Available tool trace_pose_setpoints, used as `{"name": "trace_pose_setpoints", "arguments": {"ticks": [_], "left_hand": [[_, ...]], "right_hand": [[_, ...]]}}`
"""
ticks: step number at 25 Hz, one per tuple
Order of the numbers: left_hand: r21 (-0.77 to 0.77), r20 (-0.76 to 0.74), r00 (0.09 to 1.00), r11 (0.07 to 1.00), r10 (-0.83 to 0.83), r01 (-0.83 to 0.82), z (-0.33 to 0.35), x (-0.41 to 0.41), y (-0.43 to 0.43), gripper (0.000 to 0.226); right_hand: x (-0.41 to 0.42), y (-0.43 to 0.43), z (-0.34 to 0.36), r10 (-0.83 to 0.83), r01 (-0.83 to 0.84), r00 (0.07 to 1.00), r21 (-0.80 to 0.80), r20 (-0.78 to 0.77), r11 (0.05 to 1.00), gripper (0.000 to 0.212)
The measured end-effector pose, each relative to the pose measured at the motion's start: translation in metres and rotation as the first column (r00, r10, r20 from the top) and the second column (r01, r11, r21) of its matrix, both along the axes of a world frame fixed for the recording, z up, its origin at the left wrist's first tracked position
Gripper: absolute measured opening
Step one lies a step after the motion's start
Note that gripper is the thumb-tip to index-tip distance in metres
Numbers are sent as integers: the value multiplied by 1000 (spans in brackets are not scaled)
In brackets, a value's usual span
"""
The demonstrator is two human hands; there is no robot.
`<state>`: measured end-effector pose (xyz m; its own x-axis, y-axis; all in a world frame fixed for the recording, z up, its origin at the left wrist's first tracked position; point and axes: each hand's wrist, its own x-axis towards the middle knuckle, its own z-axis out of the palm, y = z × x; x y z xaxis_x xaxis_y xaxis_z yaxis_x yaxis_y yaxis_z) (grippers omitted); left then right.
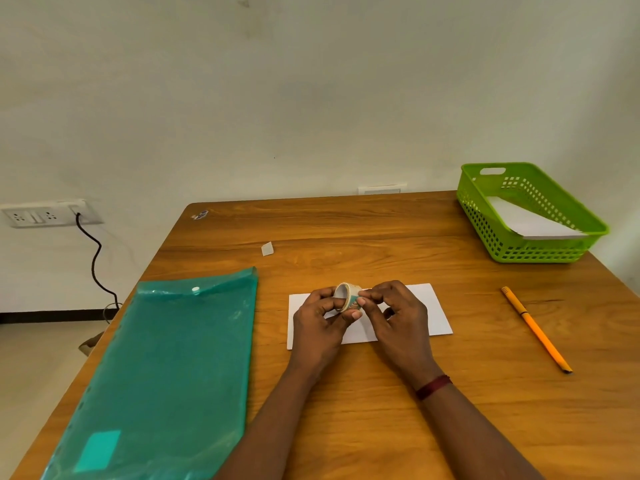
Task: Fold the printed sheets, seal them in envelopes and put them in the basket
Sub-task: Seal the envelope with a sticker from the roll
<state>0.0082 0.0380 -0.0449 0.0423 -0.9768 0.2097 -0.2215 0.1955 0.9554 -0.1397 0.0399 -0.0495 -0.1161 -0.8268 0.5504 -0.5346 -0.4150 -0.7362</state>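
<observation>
My left hand (320, 315) clamps the tape roll (347, 296) over the white envelope (420, 311) mid-table while my right hand (391, 311) pinches its loose end, likely for sealing; green basket (498, 252) waits far right.

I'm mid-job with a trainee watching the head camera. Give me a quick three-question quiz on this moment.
1. True or false: the green plastic basket already holds white paper.
2. Which lies on the wooden table right of the white envelope?
A. orange pencil
B. teal plastic folder
C. scissors
3. Fill in: the left hand and right hand together hold a small roll of ____ over the envelope.

Key
1. True.
2. A, the orange pencil; the teal plastic folder lies left.
3. Tape: the small tape roll.
</observation>
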Motion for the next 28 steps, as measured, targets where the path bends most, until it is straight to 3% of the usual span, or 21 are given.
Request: {"name": "trace_pose_setpoints", "arguments": {"ticks": [6,11,19,28], "left_hand": [[1,60,998,1000,7,-7,-2,0,-1,27],[-32,16,999,999,32,-31,1,-1,2,28],[-15,-9,1000,1000,-5,5,1,0,1,23],[-34,83,997,999,5,-2,-1,-1,-1,15]], "right_hand": [[0,0,-2,-13,10,998,-51,-58,999,10],[1,1,-1,-2,1,1000,-30,-18,1000,21],[1,1,1,-22,22,1000,-22,-8,1000,6],[3,3,3,-64,62,997,-61,-38,996,5]]}}
